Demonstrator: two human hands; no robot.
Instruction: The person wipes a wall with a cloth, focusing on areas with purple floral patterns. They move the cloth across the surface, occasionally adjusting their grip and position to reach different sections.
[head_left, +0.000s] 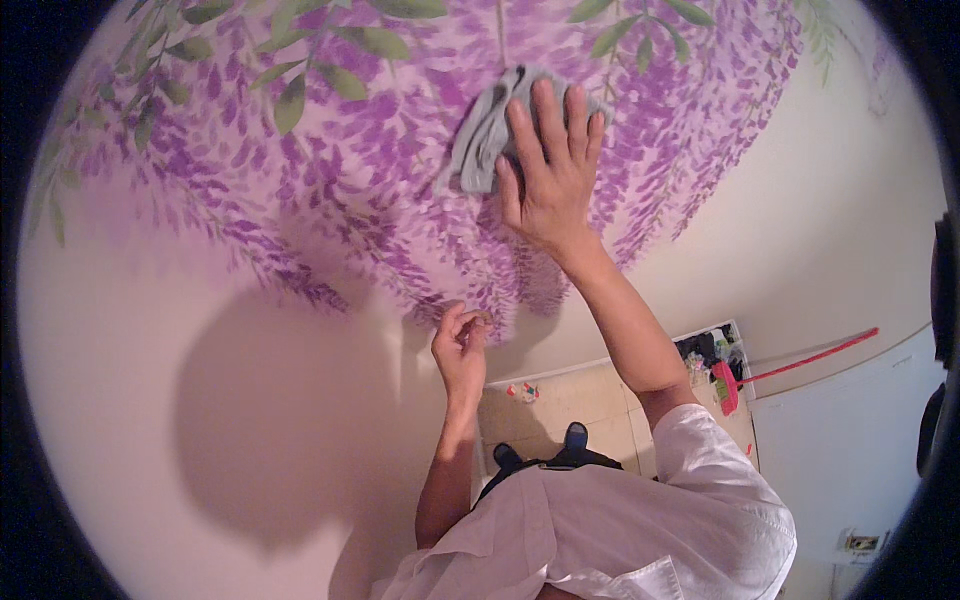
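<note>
My right hand (553, 169) lies flat with its fingers spread over a crumpled grey cloth (484, 135), pressing it against a wall painted with purple wisteria blossoms (360, 195) and green leaves (291, 103). Lower down, my left hand (461, 345) is raised in front of the tips of the painted blossoms, its fingers bent and the thumb near the fingertips. Whether something small is between those fingers cannot be told.
Below, a tiled floor (592, 397) shows my feet in dark sandals (576, 435). A red-handled broom (810, 356) leans by a heap of rubbish (709, 349) in the corner. Small colourful scraps (525, 391) lie by the wall. A pale door (840, 435) with a metal lock is at the right.
</note>
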